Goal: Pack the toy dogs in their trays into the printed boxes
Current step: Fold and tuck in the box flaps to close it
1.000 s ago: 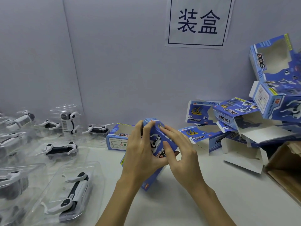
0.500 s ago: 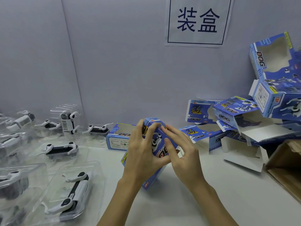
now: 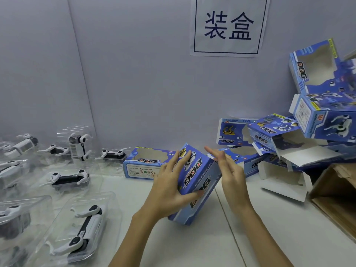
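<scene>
The blue printed cardboard box [image 3: 196, 182] with "DOG" lettering stands tilted on the white table [image 3: 269, 228], its lower end resting on the surface and its upper end leaning away toward the grey wall [image 3: 134, 74], probably so that end faces the person for closing. The left hand [image 3: 171, 187] braces it from the left, fingers spread nearly straight up the side and the thumb laid across the front panel, more a steadying press than a curled grip. The right hand [image 3: 231, 174] is just beside the box's right edge with its fingers stretched out and together, holding nothing; whether it touches the cardboard cannot be told. Whether a toy already sits inside cannot be told either, though the box looks closed at the top. To the left, white-and-black toy dogs in clear plastic trays [image 3: 81, 228] lie spread within easy reach of the left hand, likely the stock waiting to be packed. Behind the held box lies another blue window box [image 3: 146, 162] on its side, and to the right a loose heap of open blue boxes [image 3: 289, 143] with white flaps hanging out. A brown carton [image 3: 335, 193] sits at the right edge, perhaps for finished packs.
</scene>
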Available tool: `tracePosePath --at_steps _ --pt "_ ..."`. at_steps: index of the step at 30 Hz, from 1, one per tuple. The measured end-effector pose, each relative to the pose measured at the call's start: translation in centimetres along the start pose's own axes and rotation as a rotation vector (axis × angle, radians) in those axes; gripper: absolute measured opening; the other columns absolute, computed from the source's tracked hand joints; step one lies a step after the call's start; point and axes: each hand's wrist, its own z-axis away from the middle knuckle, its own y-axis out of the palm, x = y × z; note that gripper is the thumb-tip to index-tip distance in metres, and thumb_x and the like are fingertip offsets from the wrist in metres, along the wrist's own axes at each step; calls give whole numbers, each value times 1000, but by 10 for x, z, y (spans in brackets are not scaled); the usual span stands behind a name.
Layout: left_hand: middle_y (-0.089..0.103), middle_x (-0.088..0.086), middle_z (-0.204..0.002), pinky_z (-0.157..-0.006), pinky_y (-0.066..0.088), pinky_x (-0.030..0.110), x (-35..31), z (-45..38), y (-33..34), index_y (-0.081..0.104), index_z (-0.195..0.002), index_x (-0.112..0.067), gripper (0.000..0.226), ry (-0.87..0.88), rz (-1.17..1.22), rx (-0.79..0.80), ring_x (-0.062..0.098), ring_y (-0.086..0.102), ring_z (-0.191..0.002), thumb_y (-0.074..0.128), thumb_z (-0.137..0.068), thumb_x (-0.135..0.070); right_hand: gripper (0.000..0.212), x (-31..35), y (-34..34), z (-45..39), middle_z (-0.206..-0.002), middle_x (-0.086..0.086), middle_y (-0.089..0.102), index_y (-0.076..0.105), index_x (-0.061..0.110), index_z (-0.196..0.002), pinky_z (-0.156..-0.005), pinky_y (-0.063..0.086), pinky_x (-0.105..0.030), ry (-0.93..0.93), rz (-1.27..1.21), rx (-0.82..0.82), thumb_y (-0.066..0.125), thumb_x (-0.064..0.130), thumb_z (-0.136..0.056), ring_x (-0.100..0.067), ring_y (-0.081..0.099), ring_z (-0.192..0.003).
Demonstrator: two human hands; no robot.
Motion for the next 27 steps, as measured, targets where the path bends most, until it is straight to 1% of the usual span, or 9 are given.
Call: tracePosePath --at_steps 4,8,13,16,18,20,22,25,27 --pt "26 -32 -163 -111 49 51 9 2 -15 32 -154 -59 102 -55 391 102 7 29 -152 88 -69 -54 35 1 -1 2 -148 10 60 69 33 -136 -114 47 -39 -30 35 179 52 42 -107 -9 50 -143" --pt "32 -26 -163 -100 59 45 8 2 -20 42 -150 -56 97 -89 584 146 15 42 -147 92 -70 -34 45 1 0 3 -145 4 64 60 26 -146 -109 52 -53 -23 2 252 55 35 -103 -23 58 -138" --pt "57 -18 -145 -76 62 25 10 3 -27 50 -138 -65 82 -108 720 203 10 68 -119 87 -79 -22 48 3 -11 -3 -140 9 65 53 35 -151 -88 63 -33 50 -77 430 56 27 -104 -18 65 -127" --pt "63 -32 -126 -76 58 18 10 5 -34 52 -135 -55 65 -86 510 136 -2 66 -116 86 -81 -41 42 -3 -4 -1 -129 16 70 59 39 -145 -81 64 -31 -30 72 246 59 34 -104 -10 71 -115" --pt "64 -37 -117 -82 53 16 7 5 -36 58 -129 -45 53 20 159 -44 -5 63 -111 76 -83 -66 37 -9 0 -1 -109 24 74 64 42 -138 -72 64 -32 -30 159 65 60 43 -101 -8 75 -98" --pt "57 -34 -121 -95 45 28 0 3 -31 55 -139 -39 79 130 -258 -121 -3 53 -111 56 -78 -89 38 -13 4 0 -96 29 73 66 38 -136 -72 64 -33 -10 275 -108 62 47 -99 -7 74 -92" --pt "50 -22 -140 -101 39 40 -6 2 -21 29 -161 -34 113 134 -536 -32 9 46 -123 43 -69 -99 35 -16 6 0 -100 27 70 70 33 -132 -76 61 -29 12 400 -218 61 47 -102 -4 70 -94" --pt "50 -16 -141 -99 35 41 1 -1 -18 18 -165 -35 109 128 -542 -59 15 45 -122 47 -76 -90 28 -18 -2 -5 -85 26 70 67 41 -99 -68 49 -11 64 290 -62 51 64 -98 8 66 -83" --pt "57 -23 -129 -99 31 41 9 0 -30 32 -161 -40 102 94 -416 -128 12 47 -113 54 -73 -87 45 -17 -11 -7 -113 29 71 62 47 -120 -89 48 -11 130 196 191 53 77 -88 11 63 -109"
